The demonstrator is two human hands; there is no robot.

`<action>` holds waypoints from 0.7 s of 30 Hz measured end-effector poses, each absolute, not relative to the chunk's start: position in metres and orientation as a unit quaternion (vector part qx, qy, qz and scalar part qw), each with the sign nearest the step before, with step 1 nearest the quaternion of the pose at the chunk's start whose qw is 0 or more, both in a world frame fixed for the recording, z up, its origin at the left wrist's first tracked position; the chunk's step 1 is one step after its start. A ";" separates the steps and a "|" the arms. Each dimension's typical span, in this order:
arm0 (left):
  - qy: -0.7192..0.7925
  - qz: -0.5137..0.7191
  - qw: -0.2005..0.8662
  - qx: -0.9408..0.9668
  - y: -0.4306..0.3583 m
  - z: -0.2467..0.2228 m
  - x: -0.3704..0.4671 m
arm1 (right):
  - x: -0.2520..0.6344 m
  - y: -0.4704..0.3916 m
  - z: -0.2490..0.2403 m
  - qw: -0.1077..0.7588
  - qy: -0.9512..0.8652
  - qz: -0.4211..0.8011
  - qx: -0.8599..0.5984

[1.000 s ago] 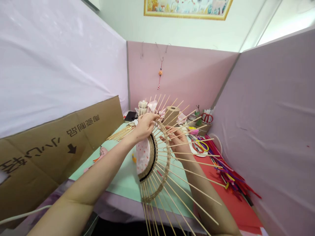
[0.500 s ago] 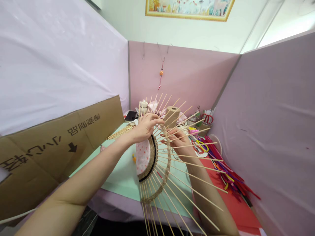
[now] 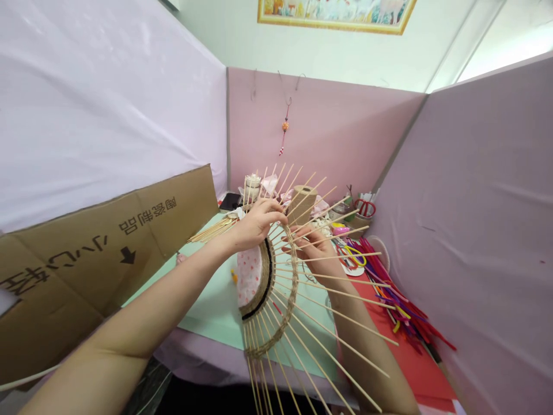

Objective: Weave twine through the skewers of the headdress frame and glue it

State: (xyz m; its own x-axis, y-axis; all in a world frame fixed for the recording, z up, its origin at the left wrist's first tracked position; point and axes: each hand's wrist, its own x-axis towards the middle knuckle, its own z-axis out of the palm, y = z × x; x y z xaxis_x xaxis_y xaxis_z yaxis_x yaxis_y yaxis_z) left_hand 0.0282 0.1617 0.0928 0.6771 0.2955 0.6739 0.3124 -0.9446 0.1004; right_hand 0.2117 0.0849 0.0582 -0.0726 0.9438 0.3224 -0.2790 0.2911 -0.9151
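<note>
A half-round woven fan [image 3: 295,291] of thin wooden sticks and braided twine stands tilted in front of me. Its inner part is spotted pink fabric [image 3: 250,276], edged with a twine band and a black one. My left hand [image 3: 261,222] grips its upper part, thumb and fingers bent over the sticks near the twine ring. On the far side, seen between the sticks, my right hand [image 3: 311,242] pinches the twine ring at its upper right. The sticks partly cover my right fingertips.
A twine spool [image 3: 302,203] and a lidded jar [image 3: 252,187] stand at the back. Loose sticks [image 3: 213,230] lie left. Scissors [image 3: 352,257], pipe cleaners [image 3: 401,300] and red sheets [image 3: 406,369] are at right. A cardboard panel [image 3: 108,253] borders the left side.
My left fingers have drawn down and curled more over the fan's upper part. The fan has shifted very slightly left and the view has moved a little. My right hand stays at the twine ring.
</note>
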 end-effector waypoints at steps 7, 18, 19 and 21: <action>-0.182 -0.373 0.007 -0.910 0.153 0.091 0.028 | 0.219 0.076 0.057 0.588 -0.598 0.365 -0.405; -0.184 -0.363 -0.021 -0.913 0.152 0.090 0.027 | 0.226 0.073 0.050 0.566 -0.633 0.312 -0.427; -0.180 -0.368 -0.025 -0.912 0.152 0.089 0.027 | 0.227 0.073 0.050 0.567 -0.632 0.312 -0.426; -0.170 -0.391 -0.031 -0.904 0.152 0.087 0.028 | 0.227 0.073 0.050 0.569 -0.632 0.312 -0.424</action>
State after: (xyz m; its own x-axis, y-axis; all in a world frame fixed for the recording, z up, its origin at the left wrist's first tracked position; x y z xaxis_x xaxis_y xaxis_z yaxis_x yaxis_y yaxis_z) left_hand 0.0279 0.1523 0.0874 0.6368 0.3320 0.6959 0.2839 -0.9401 0.1888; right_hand 0.2272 0.0728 0.0503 0.0070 0.8906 0.4548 0.1798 0.4463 -0.8766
